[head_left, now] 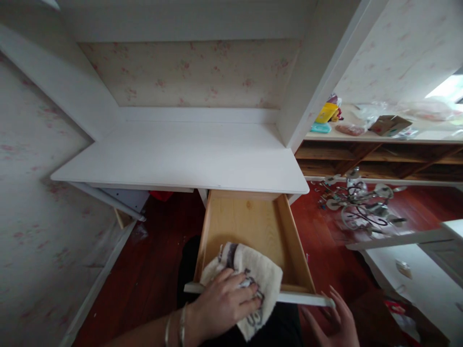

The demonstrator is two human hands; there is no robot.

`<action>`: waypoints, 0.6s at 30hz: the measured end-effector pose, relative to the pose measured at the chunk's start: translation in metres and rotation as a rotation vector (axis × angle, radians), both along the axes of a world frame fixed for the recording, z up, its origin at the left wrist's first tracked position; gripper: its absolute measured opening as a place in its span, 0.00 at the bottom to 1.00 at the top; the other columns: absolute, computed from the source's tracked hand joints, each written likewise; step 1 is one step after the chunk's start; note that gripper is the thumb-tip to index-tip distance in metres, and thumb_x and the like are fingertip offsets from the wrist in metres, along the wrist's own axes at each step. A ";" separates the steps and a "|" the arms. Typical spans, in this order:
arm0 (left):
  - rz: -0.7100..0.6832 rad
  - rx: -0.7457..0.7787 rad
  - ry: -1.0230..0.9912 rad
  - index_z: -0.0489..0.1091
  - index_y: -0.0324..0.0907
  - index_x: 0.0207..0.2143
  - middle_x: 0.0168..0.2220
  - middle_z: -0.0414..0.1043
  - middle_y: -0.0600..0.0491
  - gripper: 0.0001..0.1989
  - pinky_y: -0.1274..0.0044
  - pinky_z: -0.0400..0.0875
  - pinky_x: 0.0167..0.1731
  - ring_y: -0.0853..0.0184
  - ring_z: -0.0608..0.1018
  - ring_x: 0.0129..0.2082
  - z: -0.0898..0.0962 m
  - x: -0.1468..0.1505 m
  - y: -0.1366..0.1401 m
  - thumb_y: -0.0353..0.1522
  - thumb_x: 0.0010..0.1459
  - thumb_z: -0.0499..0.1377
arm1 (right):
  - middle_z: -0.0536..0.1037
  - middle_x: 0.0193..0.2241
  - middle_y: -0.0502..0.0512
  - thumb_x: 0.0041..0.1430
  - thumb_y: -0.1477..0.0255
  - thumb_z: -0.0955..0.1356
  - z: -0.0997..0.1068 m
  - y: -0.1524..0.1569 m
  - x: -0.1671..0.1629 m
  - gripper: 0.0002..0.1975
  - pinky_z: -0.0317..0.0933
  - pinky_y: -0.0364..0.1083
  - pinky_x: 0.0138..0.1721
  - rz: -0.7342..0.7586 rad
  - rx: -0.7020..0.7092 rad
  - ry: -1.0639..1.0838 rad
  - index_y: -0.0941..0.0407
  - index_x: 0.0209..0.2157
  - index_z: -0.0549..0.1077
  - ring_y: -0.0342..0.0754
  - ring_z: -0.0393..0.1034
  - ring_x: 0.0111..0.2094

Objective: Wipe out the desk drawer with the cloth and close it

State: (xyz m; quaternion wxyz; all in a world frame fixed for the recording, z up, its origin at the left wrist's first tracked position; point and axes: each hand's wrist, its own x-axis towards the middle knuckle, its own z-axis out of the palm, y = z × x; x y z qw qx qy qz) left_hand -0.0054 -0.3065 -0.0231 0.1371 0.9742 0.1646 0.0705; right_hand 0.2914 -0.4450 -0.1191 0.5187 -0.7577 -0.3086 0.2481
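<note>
A pale cloth [265, 275] with dark markings drapes over the front left part of a pulled-out wooden drawer [249, 219]. My left hand [227, 299], with bangles at the wrist, presses onto this cloth with its fingers bent over it. Part of the cloth hangs down outside the white drawer front [302, 299]. At the right end of that front is my right hand [334, 320], fingers apart and fingertips by the corner. Whether they touch it I cannot tell. Only bare wood shows in the visible part of the drawer.
Above the drawer is a white desk top [181, 154] with upright side panels. A chandelier [369, 200] lies on the red floor [314, 241] at right, by low shelving [333, 152] topped with a cardboard box [390, 125]. White furniture [408, 274] stands at lower right.
</note>
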 end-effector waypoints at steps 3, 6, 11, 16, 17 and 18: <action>0.182 -0.124 -0.022 0.66 0.58 0.58 0.57 0.70 0.62 0.20 0.67 0.70 0.50 0.61 0.74 0.53 0.000 -0.061 0.009 0.33 0.66 0.52 | 0.67 0.57 0.63 0.43 0.47 0.74 -0.009 0.000 0.016 0.40 0.71 0.56 0.44 0.113 -0.060 -0.371 0.54 0.53 0.67 0.58 0.73 0.44; 0.426 -0.388 -0.182 0.65 0.56 0.60 0.57 0.71 0.56 0.25 0.68 0.69 0.56 0.62 0.75 0.54 0.009 -0.106 0.020 0.31 0.61 0.57 | 0.70 0.55 0.63 0.50 0.44 0.70 -0.010 0.005 0.028 0.36 0.71 0.55 0.44 0.193 -0.095 -0.574 0.54 0.53 0.68 0.57 0.74 0.43; 1.295 -0.750 -0.788 0.72 0.48 0.54 0.48 0.77 0.51 0.25 0.71 0.73 0.51 0.59 0.78 0.49 0.021 -0.139 0.028 0.32 0.51 0.65 | 0.69 0.55 0.64 0.51 0.40 0.67 0.003 0.035 0.028 0.36 0.72 0.54 0.38 0.188 -0.125 -0.640 0.54 0.50 0.68 0.55 0.76 0.36; 1.773 -0.971 -1.304 0.73 0.46 0.49 0.40 0.79 0.55 0.29 0.70 0.75 0.46 0.61 0.80 0.41 0.027 -0.141 0.026 0.25 0.41 0.67 | 0.68 0.56 0.63 0.50 0.39 0.66 0.014 0.079 0.026 0.38 0.71 0.51 0.35 0.180 -0.130 -0.641 0.53 0.53 0.66 0.53 0.76 0.37; 1.798 -1.050 -1.380 0.72 0.46 0.48 0.39 0.79 0.55 0.29 0.69 0.75 0.45 0.61 0.81 0.39 0.029 -0.139 0.024 0.24 0.40 0.66 | 0.67 0.56 0.63 0.50 0.39 0.66 0.015 0.089 0.026 0.38 0.71 0.52 0.35 0.181 -0.136 -0.641 0.53 0.53 0.65 0.53 0.75 0.36; 1.812 -1.129 -1.438 0.73 0.46 0.47 0.38 0.79 0.56 0.28 0.68 0.76 0.44 0.62 0.81 0.37 0.030 -0.138 0.022 0.24 0.40 0.66 | 0.67 0.56 0.63 0.50 0.39 0.66 0.017 0.099 0.027 0.38 0.71 0.52 0.36 0.184 -0.133 -0.646 0.53 0.53 0.65 0.53 0.75 0.36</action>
